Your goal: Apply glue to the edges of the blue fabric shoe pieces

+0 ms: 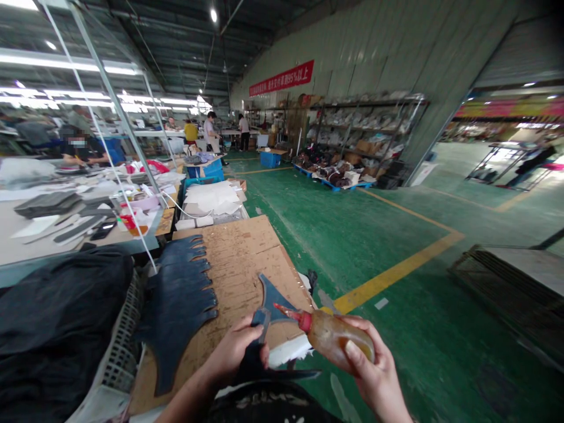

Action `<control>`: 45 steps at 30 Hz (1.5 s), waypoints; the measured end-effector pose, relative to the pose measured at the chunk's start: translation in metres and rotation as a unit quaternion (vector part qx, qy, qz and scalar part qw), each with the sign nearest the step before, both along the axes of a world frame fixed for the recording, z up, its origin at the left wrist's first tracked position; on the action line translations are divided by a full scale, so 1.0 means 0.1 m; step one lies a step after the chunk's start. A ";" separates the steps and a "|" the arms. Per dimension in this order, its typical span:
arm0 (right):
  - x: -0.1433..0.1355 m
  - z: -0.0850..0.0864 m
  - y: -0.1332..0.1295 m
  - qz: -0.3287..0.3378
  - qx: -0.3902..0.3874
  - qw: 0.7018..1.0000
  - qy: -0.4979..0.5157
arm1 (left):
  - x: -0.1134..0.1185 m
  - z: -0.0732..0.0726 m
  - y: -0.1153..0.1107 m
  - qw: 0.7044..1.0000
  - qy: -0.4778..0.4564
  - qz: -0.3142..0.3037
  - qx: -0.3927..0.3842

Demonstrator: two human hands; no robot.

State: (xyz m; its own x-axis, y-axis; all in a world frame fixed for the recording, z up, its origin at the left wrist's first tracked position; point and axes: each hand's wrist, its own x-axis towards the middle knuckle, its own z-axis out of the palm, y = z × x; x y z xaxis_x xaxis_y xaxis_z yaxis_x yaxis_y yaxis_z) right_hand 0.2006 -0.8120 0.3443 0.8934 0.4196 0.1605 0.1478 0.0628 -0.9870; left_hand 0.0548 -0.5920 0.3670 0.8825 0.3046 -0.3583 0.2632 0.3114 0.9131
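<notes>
My left hand (238, 348) is closed on a dark blue piece (261, 322), pinched between thumb and fingers. In my right hand (372, 367) is a squeeze bottle (337, 338) of amber liquid, its red pointed nozzle aimed left, above and beside the dark piece. A blue cut piece (274, 294) lies behind the nozzle on the brown cardboard (235, 249). Further left on the cardboard, a stack of dark blue pieces (178, 299) has notched right edges.
A crate with black cloth (66, 317) stands at the left. Behind it is a cluttered table (17, 232) with a red-topped bottle (131, 225). A metal-framed cart (511, 279) is at the right. Several people work in the background.
</notes>
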 end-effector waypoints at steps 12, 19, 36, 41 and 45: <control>-0.20 0.09 0.09 0.033 -0.021 0.997 -0.070 | -0.03 0.01 0.03 0.997 -0.031 0.014 0.066; -0.21 0.10 0.07 0.020 -0.017 0.990 -0.137 | -0.06 0.02 0.01 0.997 -0.043 0.027 0.053; -0.20 0.14 0.14 0.009 -0.020 0.982 -0.187 | -0.08 0.02 0.05 0.995 -0.045 0.055 0.068; -0.24 0.10 0.21 0.059 -0.012 0.981 -0.184 | -0.10 0.16 0.03 0.992 -0.047 0.013 0.116; -0.24 0.04 0.30 0.035 -0.035 0.979 -0.200 | -0.10 0.23 -0.01 0.988 -0.034 -0.016 0.149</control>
